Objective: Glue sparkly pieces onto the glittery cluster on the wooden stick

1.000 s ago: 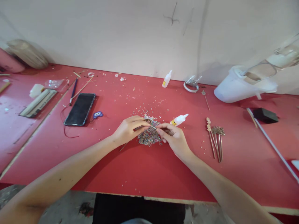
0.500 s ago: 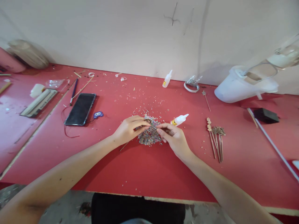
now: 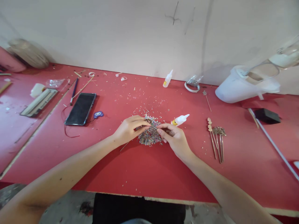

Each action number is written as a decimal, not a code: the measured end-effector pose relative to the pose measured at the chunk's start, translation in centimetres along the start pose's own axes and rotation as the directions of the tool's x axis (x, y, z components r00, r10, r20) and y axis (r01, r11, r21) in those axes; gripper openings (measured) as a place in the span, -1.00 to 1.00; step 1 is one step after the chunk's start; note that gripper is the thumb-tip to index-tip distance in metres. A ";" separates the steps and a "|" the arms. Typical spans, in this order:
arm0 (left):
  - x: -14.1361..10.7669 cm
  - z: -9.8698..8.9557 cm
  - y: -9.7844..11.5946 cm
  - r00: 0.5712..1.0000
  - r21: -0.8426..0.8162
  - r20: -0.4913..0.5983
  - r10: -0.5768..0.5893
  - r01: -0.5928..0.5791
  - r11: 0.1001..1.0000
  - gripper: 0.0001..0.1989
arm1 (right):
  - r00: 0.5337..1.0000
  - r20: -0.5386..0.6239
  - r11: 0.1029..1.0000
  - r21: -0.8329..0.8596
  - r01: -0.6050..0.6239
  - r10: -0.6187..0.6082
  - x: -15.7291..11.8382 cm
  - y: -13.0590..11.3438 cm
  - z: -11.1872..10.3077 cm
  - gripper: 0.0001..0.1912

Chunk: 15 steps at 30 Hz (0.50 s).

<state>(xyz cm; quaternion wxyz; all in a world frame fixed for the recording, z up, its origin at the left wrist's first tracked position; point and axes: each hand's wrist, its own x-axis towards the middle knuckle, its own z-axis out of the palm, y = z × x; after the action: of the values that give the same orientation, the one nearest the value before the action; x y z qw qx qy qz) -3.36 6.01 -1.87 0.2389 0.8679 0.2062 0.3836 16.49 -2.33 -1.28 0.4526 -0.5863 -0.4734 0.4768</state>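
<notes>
Over a pile of small glittering beads or chips [image 3: 150, 137], my two hands meet with their fingertips almost touching. My left hand [image 3: 132, 128] is closed in a pinch, and a thin stick [image 3: 124, 146] slants out below it toward the lower left. The stick's upper end is hidden by the fingers. Thumb and forefinger of my right hand [image 3: 174, 135] pinch at the same spot, on something too small to make out. Just beyond the right hand lies a white glue bottle [image 3: 180, 120] with a yellow label.
Several decorated sticks [image 3: 218, 144] lie to the right. A second glue bottle [image 3: 167, 79] and a tape roll [image 3: 192, 87] are near the wall. At left are a phone [image 3: 81, 109], a pencil [image 3: 74, 91] and a knife box [image 3: 39, 102]. A white jug [image 3: 230, 85] and black block [image 3: 267, 115] are far right.
Both hands keep the same pinch over the pile. The whole view has shifted very slightly; nothing on the table has visibly moved.
</notes>
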 end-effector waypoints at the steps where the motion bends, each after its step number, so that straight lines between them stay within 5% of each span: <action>1: 0.0 0.0 0.0 1.000 -0.002 0.003 -0.002 0.002 1.000 -0.88 | 1.000 0.001 1.000 -0.001 0.001 -0.001 0.0 0.0 0.0 -0.78; 15: 0.0 -0.2 0.2 0.997 -0.061 0.010 -0.081 0.082 0.995 -0.89 | 1.000 -0.003 1.000 0.020 0.006 -0.006 0.0 0.1 0.0 -0.78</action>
<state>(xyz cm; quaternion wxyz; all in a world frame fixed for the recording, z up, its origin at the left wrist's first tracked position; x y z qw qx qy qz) -3.47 5.86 -1.68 0.2817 0.8524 0.2287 0.3766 16.54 -2.30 -1.35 0.4607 -0.5810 -0.4696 0.4792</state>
